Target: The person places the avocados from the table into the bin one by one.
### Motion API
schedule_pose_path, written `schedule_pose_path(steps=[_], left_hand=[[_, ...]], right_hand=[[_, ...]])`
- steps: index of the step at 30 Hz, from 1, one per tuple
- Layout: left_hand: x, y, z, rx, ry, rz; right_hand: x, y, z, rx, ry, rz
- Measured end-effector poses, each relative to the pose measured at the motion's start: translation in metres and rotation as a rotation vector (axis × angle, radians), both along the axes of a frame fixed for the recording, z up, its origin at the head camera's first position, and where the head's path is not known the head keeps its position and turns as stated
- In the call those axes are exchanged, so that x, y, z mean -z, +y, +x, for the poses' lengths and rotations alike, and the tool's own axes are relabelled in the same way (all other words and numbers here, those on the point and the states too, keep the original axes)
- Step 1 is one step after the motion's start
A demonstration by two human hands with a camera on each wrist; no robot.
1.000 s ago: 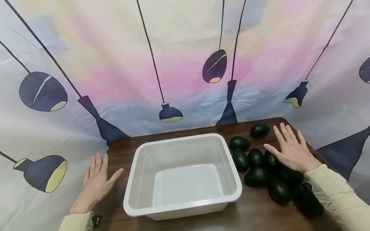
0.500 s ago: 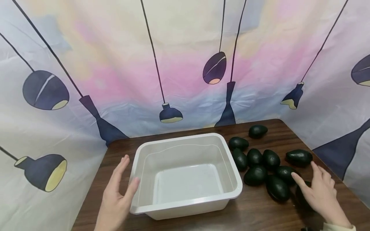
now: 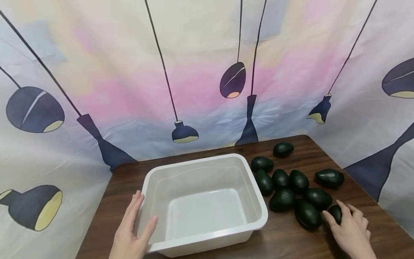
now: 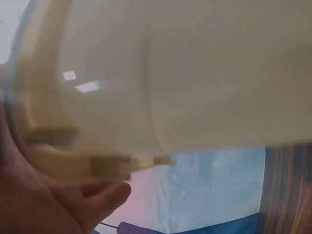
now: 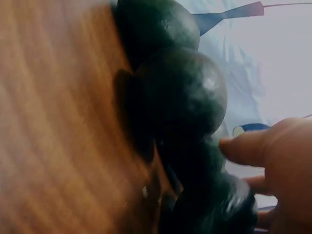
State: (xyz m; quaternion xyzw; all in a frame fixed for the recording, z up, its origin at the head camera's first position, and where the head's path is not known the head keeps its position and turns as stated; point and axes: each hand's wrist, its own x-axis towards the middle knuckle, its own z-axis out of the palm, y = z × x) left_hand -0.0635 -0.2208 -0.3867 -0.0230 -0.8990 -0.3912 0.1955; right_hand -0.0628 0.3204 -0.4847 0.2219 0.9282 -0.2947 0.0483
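Several dark green avocados [image 3: 282,200] lie on the wooden table, right of a white plastic basin [image 3: 207,219]. My right hand [image 3: 353,230] is at the nearest avocado [image 3: 335,213], thumb on its left and curled fingers on its right. In the right wrist view this avocado [image 5: 217,207] is beside the fingers, below other avocados [image 5: 187,92]. My left hand [image 3: 130,230] is at the basin's left rim, thumb toward the inside and straight fingers along the outer side. The left wrist view has the basin's wall [image 4: 219,73] close up, with fingers [image 4: 109,200] under its rim; firm contact is unclear.
One avocado [image 3: 283,149] lies apart near the table's back edge, and another [image 3: 329,178] near its right edge. Fabric printed with lamps [image 3: 185,132] hangs behind and beside the table [image 3: 111,201].
My right hand has come back from over the far avocados to the nearest one and closed around it. My left hand has moved right to the basin's rim. The view has shifted slightly.
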Motion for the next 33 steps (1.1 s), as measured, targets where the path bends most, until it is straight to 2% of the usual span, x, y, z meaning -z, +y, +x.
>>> schedule_pose_path(steps=[4, 7, 11, 14, 18, 26, 29, 33], left_hand=[[0.004, 0.004, 0.003, 0.025, 0.001, -0.027], [0.005, 0.004, 0.005, 0.037, -0.037, -0.057], [0.006, 0.001, 0.006, 0.047, -0.110, -0.112], [0.006, 0.000, 0.006, 0.053, -0.142, -0.144], [0.004, -0.001, 0.005, 0.064, -0.163, -0.179], [0.003, 0.001, 0.005, 0.064, -0.162, -0.205], [0.004, 0.001, 0.005, 0.062, -0.144, -0.223], [0.007, -0.002, 0.006, 0.073, -0.103, -0.264]], right_hand=[[0.004, 0.003, 0.004, -0.011, 0.003, -0.009], [0.004, 0.003, 0.004, 0.013, 0.031, -0.029], [-0.003, 0.001, 0.006, 0.045, 0.067, -0.049], [-0.013, -0.005, 0.005, 0.058, 0.134, -0.055], [-0.031, -0.019, 0.002, 0.094, 0.255, -0.079], [-0.054, -0.052, -0.002, 0.259, 0.486, -0.240], [-0.058, -0.067, -0.008, 0.295, 0.660, -0.331], [-0.062, -0.085, -0.013, 0.261, 0.856, -0.454]])
